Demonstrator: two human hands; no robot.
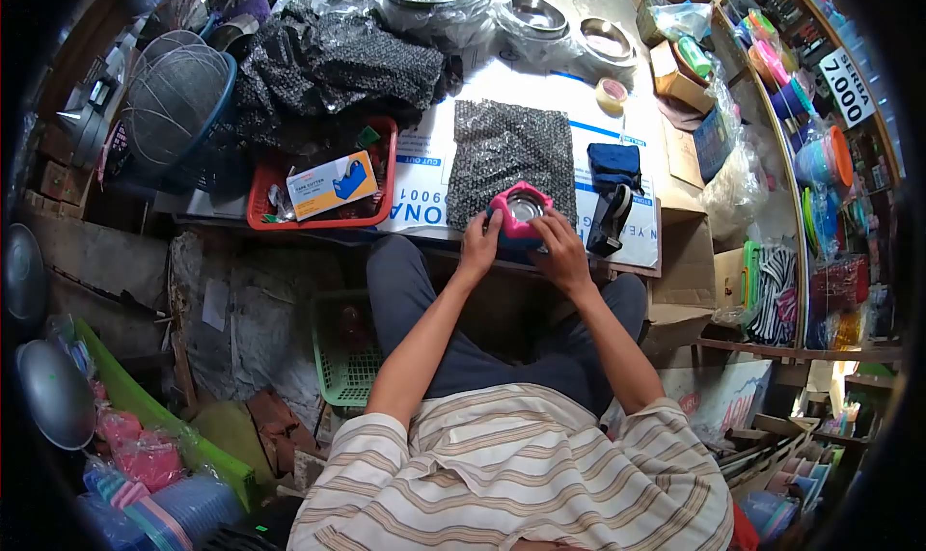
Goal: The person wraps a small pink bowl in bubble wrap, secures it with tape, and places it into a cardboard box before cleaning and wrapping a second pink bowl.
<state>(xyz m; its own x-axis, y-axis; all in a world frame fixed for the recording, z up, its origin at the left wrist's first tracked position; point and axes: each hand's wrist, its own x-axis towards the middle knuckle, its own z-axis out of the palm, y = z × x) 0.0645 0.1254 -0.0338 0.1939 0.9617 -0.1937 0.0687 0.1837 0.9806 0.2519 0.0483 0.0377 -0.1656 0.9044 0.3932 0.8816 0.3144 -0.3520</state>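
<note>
A pink, angular-rimmed bowl with a shiny metal inside (pixel 521 196) is being held at the near edge of a rectangular black bubble-wrap sheet (pixel 511 141); whether the sheet is being touched by its base cannot be told. The bowl's left side is being gripped by the curled fingers of the left hand (pixel 479 242), its right side by the bent fingers of the right hand (pixel 563 252). Right of the sheet, a black tape dispenser (pixel 611 221) and a dark blue folded bundle (pixel 615 168) are being supported by a white, blue-printed surface (pixel 420 146). Left of the sheet, a white-and-orange tape cutter box (pixel 333 185) is being held in a red plastic basket (pixel 391 160)
</note>
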